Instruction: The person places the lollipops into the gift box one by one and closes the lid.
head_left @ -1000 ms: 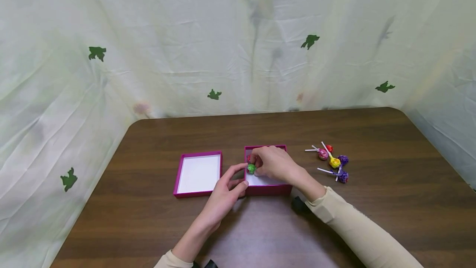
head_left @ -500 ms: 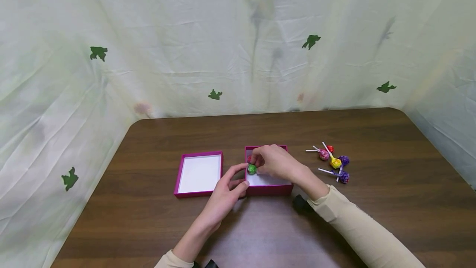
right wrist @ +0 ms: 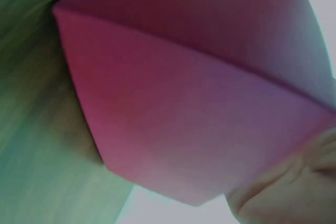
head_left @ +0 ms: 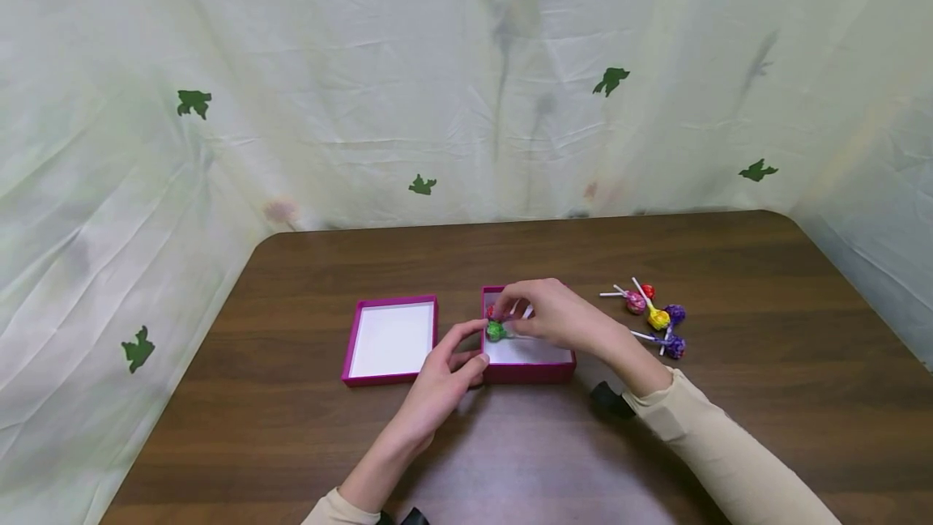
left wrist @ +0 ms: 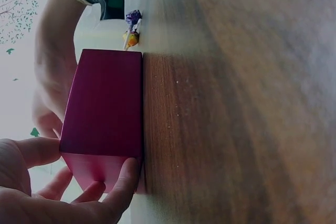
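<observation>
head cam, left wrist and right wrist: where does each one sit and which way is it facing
Head: on the person's head, facing forward and down at the table and box; left hand, right hand and both sleeves show.
Left wrist: low at the box's left end, looking along its side, picture turned sideways; left fingers touch the box, right hand and forearm beyond.
Right wrist: close to a box corner, blurred; part of a hand at lower right.
Shared by head and left wrist: box, both hands, lollipops.
</observation>
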The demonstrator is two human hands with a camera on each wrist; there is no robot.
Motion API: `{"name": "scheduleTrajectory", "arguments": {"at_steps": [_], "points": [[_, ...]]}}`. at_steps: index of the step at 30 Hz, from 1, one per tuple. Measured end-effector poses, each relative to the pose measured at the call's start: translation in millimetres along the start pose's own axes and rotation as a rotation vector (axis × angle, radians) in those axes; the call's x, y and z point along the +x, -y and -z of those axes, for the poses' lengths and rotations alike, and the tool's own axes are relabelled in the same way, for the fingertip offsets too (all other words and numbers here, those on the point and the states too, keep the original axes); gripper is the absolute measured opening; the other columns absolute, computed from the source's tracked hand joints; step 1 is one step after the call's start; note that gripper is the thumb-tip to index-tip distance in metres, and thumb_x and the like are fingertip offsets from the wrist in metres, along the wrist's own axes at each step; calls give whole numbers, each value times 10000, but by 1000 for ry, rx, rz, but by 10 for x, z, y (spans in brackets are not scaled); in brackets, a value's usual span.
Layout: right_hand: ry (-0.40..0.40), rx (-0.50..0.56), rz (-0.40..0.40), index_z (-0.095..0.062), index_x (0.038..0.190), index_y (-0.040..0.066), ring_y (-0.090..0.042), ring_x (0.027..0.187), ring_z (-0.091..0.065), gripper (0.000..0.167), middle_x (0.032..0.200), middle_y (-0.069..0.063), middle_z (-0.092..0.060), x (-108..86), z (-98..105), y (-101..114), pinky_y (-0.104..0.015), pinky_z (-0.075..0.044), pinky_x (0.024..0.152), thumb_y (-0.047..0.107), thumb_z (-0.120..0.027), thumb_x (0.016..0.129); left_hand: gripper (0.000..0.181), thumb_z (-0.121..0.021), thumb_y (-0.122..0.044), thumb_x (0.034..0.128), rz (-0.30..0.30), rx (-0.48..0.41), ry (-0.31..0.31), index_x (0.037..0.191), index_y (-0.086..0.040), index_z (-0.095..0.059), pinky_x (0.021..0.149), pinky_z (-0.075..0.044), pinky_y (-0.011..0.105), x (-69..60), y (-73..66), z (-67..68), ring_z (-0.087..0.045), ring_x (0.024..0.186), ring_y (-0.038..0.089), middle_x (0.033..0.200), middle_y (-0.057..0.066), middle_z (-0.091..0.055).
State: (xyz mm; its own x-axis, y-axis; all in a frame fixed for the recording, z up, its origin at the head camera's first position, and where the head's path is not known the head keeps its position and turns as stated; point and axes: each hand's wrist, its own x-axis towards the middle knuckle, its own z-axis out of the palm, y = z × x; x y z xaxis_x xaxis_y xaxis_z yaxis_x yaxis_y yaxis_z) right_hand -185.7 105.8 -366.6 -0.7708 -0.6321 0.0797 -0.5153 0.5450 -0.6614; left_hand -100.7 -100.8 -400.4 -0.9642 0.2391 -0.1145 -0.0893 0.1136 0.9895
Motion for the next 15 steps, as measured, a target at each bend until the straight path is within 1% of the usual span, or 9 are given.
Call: {"name": "scheduleTrajectory", "arguments": {"at_steps": [3, 6, 8, 10, 13, 15], "points": [[-29, 21, 42, -714, 1042, 129, -105, 873, -610, 195, 957, 14, -700, -89, 59, 15, -335, -528, 746, 57, -739, 862, 445, -568, -115, 984, -1, 6, -2, 1421, -156, -491, 910, -529, 417, 0, -4, -1, -539, 1229, 324, 1485, 75, -404], [-63, 45, 82, -708, 1058, 126, -97, 883, -616, 199, 982, -6, -700, -187, 121, 26, -384, -542, 783, 62, -730, 871, 445, -572, -117, 983, -1, 14, -9, 1418, -159, -494, 904, -532, 412, 2, -6, 2, -542, 1225, 324, 1480, 75, -410], [-81, 59, 92, -704, 1063, 140, -91, 885, -618, 203, 995, -5, -697, -260, 169, 33, -395, -547, 802, 67, -727, 876, 445, -575, -120, 981, -2, 17, -13, 1417, -161, -496, 902, -534, 409, 6, -6, 3, -545, 1221, 321, 1478, 74, -413], [-94, 69, 88, -701, 1064, 165, -85, 882, -620, 213, 997, 24, -692, -339, 221, 26, -382, -552, 805, 66, -726, 878, 445, -577, -123, 981, -1, 17, -14, 1416, -164, -498, 902, -533, 407, 9, -2, 2, -548, 1219, 316, 1479, 74, -414], [-110, 67, 58, -696, 1063, 214, -70, 872, -621, 236, 994, 89, -675, -465, 308, -1, -334, -552, 786, 69, -727, 879, 447, -581, -125, 979, -2, 14, -13, 1417, -164, -498, 904, -532, 405, 10, 4, -4, -548, 1217, 313, 1481, 75, -410], [-122, 72, 44, -696, 1058, 233, -67, 864, -630, 248, 990, 119, -666, -547, 368, -35, -328, -553, 776, 62, -725, 880, 448, -583, -128, 978, -2, 15, -12, 1417, -165, -499, 903, -533, 404, 7, 8, -9, -549, 1216, 312, 1479, 74, -411]]}}
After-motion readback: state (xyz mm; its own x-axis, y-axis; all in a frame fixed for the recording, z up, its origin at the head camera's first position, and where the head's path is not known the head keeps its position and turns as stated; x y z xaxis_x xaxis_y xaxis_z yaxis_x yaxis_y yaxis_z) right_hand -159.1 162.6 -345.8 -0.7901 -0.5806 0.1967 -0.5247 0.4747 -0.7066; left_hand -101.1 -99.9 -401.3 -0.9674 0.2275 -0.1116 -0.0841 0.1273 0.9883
